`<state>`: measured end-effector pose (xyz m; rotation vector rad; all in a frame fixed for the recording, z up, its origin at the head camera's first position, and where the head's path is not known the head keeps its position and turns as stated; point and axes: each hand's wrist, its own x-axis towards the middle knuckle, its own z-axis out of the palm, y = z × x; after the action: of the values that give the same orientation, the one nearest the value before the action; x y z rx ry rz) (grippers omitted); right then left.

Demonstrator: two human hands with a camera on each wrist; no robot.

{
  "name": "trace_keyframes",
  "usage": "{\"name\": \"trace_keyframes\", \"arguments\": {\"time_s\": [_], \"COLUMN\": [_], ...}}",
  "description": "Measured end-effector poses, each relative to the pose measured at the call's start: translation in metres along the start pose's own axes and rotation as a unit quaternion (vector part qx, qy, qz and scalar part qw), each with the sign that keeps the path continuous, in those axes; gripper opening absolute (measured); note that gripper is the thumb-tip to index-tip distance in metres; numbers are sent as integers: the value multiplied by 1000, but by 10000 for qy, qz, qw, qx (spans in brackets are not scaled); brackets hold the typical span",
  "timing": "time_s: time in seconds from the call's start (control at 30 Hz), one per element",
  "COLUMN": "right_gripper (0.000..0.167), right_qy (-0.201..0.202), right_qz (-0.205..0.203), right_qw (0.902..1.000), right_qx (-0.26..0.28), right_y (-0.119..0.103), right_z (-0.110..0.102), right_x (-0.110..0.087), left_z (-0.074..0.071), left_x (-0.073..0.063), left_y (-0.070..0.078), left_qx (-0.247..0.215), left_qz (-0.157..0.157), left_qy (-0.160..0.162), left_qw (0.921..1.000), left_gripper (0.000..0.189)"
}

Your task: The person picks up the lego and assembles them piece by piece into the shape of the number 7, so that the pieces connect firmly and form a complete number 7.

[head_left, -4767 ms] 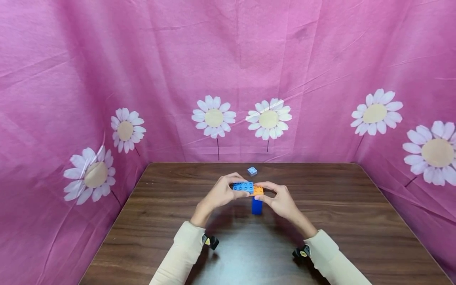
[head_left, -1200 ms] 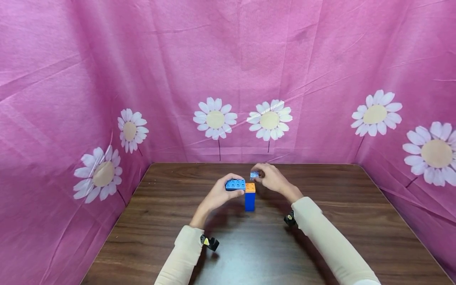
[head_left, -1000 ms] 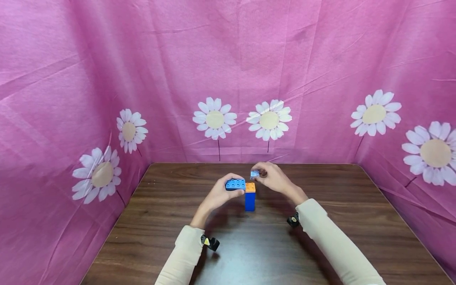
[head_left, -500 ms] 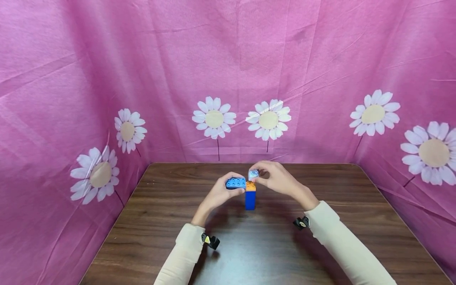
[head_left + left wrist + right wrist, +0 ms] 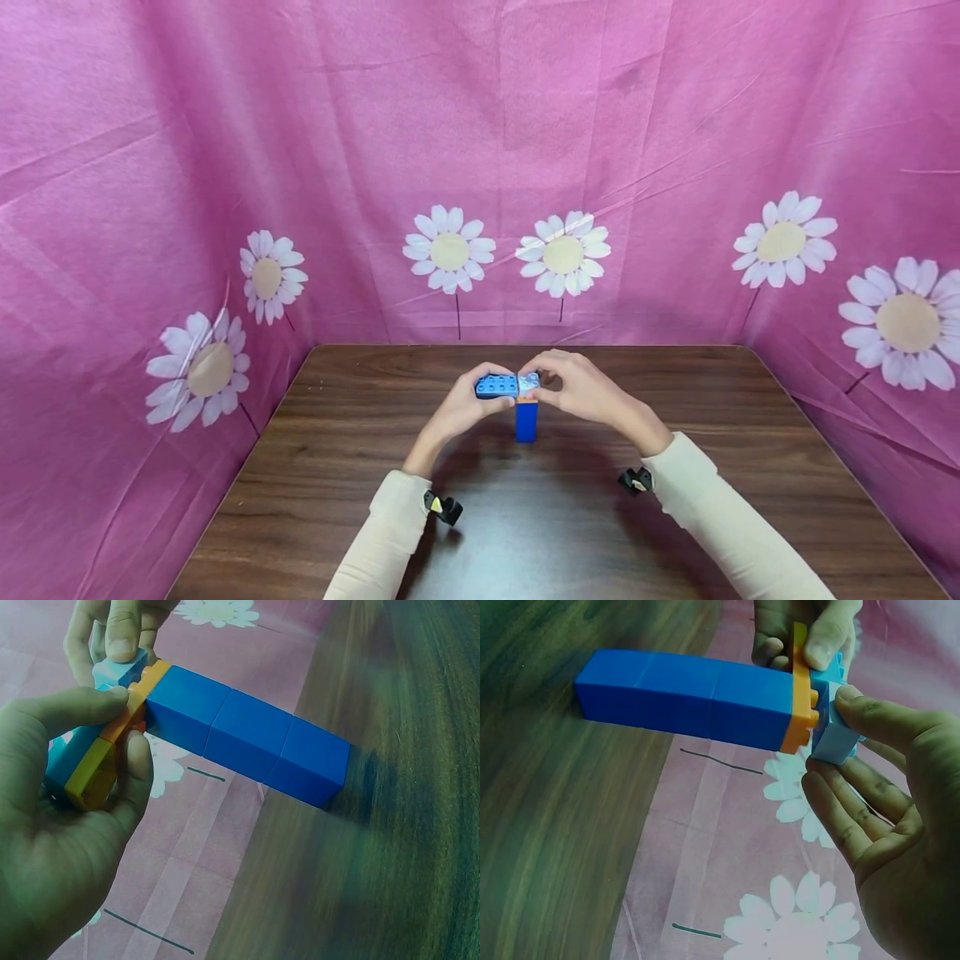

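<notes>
A tower of dark blue bricks (image 5: 527,422) stands upright on the table, with a flat orange brick (image 5: 801,712) on top that reaches out to the left. A longer light blue brick (image 5: 497,385) sits on that overhanging part. My left hand (image 5: 459,410) grips this brick and the overhang between thumb and fingers. Between thumb and fingertips my right hand (image 5: 588,390) pinches a small pale blue brick (image 5: 836,735), right beside the longer one. In the right wrist view, orange studs still show under the pale brick, which is slightly tilted.
The brown wooden table (image 5: 360,533) reaches back to a pink cloth (image 5: 360,167) printed with white daisies, which also hangs at both sides. A dark wrist camera (image 5: 444,507) sits at the left cuff, another wrist camera (image 5: 636,480) at the right.
My right hand has picked the small pale blue brick off the table behind the tower and brought it down over the orange brick. My left hand keeps its grip.
</notes>
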<state>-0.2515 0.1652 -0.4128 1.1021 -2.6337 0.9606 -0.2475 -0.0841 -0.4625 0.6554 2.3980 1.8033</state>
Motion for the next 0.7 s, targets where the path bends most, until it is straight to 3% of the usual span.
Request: {"name": "trace_keyframes", "arguments": {"time_s": [0.27, 0.7], "right_gripper": [32, 27], "right_qy": [-13, -13], "right_qz": [76, -64], "right_qw": [9999, 9993], "right_qx": [126, -378], "right_y": [-1, -3], "right_z": [1, 3], "right_x": [-2, -1], "left_z": [1, 0], "left_x": [2, 5], "left_y": [1, -2], "left_qx": [-50, -117], "left_qz": [-1, 30], "left_qy": [3, -62], "left_qw": [10000, 9999], "left_gripper": [39, 39]}}
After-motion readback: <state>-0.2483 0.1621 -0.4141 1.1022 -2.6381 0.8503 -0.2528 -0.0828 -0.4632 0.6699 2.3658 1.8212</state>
